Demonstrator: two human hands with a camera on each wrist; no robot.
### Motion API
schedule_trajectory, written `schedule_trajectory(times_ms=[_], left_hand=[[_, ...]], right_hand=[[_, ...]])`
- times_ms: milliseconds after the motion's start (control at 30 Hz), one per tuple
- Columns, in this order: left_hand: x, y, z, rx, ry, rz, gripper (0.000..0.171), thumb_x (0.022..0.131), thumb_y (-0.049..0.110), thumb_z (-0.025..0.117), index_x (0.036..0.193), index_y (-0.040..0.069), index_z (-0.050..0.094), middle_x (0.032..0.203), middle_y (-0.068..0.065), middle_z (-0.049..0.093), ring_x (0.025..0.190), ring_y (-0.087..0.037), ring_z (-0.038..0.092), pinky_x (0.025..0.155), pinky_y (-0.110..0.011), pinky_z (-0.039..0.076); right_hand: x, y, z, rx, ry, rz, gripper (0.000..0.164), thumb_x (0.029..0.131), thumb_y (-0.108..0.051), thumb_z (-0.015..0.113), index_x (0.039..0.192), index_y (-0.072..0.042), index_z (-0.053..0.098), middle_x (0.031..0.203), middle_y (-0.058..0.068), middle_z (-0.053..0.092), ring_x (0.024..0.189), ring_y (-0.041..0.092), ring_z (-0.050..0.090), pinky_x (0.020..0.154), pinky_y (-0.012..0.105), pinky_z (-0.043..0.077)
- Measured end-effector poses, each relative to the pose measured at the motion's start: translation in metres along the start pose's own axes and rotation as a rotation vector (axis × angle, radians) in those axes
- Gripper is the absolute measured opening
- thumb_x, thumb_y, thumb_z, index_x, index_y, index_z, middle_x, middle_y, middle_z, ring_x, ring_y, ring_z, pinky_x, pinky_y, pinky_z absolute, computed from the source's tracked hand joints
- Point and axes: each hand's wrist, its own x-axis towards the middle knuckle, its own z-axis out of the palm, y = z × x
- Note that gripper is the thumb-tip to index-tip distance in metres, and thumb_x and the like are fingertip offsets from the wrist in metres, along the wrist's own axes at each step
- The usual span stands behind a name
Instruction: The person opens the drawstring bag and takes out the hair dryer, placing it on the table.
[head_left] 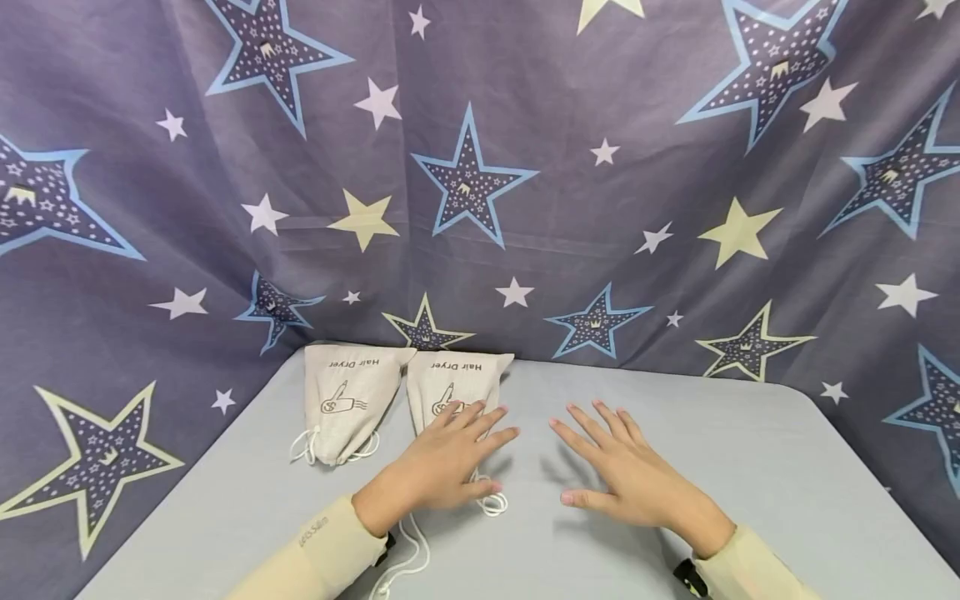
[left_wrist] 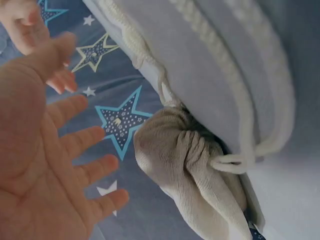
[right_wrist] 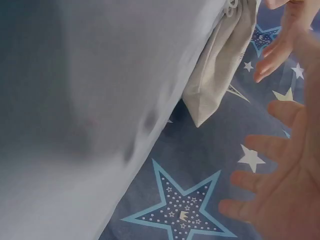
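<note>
Two cream drawstring bags printed "Hair Dryer" lie side by side at the table's far left, closed ends toward the back. The left bag (head_left: 352, 400) has its white cord loops at the near end. My left hand (head_left: 446, 454), fingers spread, hovers over the lower part of the right bag (head_left: 457, 375) and hides much of it. In the left wrist view this hand (left_wrist: 45, 160) shows an empty palm beside a gathered bag (left_wrist: 185, 165). To the right, my right hand (head_left: 630, 467) is held over the table with fingers apart, holding nothing.
The table (head_left: 750, 442) has a pale grey-blue cover. A purple-grey curtain (head_left: 555, 208) with stars hangs behind it and along both sides. Loose white cord (head_left: 408, 558) trails toward the near edge below my left wrist. Each wrist wears a dark band.
</note>
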Motion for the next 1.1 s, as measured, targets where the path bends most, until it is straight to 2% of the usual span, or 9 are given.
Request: schedule_trajectory(times_ms=[200, 400, 533, 667, 933, 1100], left_hand=[[0.000, -0.009, -0.004, -0.018, 0.029, -0.079, 0.068, 0.096, 0.055, 0.060, 0.155, 0.025, 0.043, 0.162, -0.008, 0.037, 0.145, -0.038, 0.036, 0.114, -0.060, 0.031], [-0.001, -0.019, -0.011, -0.094, 0.053, -0.164, 0.064, 0.096, 0.049, 0.064, 0.152, 0.020, 0.048, 0.155, -0.010, 0.045, 0.137, -0.037, 0.045, 0.103, -0.060, 0.043], [-0.003, -0.030, -0.013, -0.108, 0.067, -0.217, 0.062, 0.096, 0.045, 0.065, 0.149, 0.017, 0.051, 0.149, -0.012, 0.050, 0.130, -0.037, 0.049, 0.092, -0.059, 0.049], [-0.006, -0.041, -0.015, -0.129, 0.074, -0.249, 0.063, 0.095, 0.045, 0.066, 0.148, 0.015, 0.052, 0.146, -0.014, 0.051, 0.127, -0.038, 0.049, 0.089, -0.059, 0.051], [-0.010, -0.063, -0.010, -0.191, 0.125, -0.291, 0.061, 0.093, 0.039, 0.069, 0.144, 0.008, 0.054, 0.136, -0.017, 0.055, 0.122, -0.038, 0.050, 0.096, -0.054, 0.050], [-0.011, -0.071, -0.005, -0.289, 0.150, -0.334, 0.057, 0.091, 0.031, 0.071, 0.139, 0.004, 0.057, 0.128, -0.019, 0.057, 0.117, -0.039, 0.052, 0.099, -0.053, 0.048]], right_hand=[[0.015, 0.007, 0.004, 0.007, 0.046, -0.043, 0.073, 0.097, -0.053, 0.061, 0.159, -0.022, 0.038, 0.158, 0.014, 0.042, 0.142, 0.046, 0.039, 0.112, 0.065, 0.030], [0.039, 0.014, 0.006, 0.008, 0.070, -0.049, 0.069, 0.095, -0.045, 0.068, 0.155, -0.019, 0.045, 0.151, 0.014, 0.050, 0.132, 0.038, 0.050, 0.104, 0.061, 0.041], [0.055, 0.017, 0.008, 0.008, 0.068, -0.041, 0.066, 0.096, -0.045, 0.067, 0.153, -0.018, 0.048, 0.148, 0.011, 0.053, 0.130, 0.035, 0.053, 0.101, 0.060, 0.045], [0.070, 0.018, 0.010, 0.022, 0.057, -0.036, 0.063, 0.097, -0.045, 0.066, 0.151, -0.016, 0.051, 0.145, 0.011, 0.055, 0.129, 0.034, 0.054, 0.101, 0.059, 0.045], [0.104, 0.015, 0.018, 0.044, 0.046, -0.050, 0.061, 0.097, -0.041, 0.066, 0.149, -0.013, 0.052, 0.141, 0.013, 0.057, 0.130, 0.034, 0.054, 0.106, 0.058, 0.043], [0.125, 0.010, 0.027, 0.075, 0.026, -0.059, 0.061, 0.098, -0.041, 0.065, 0.150, -0.012, 0.051, 0.143, 0.013, 0.056, 0.133, 0.033, 0.051, 0.108, 0.058, 0.041]])
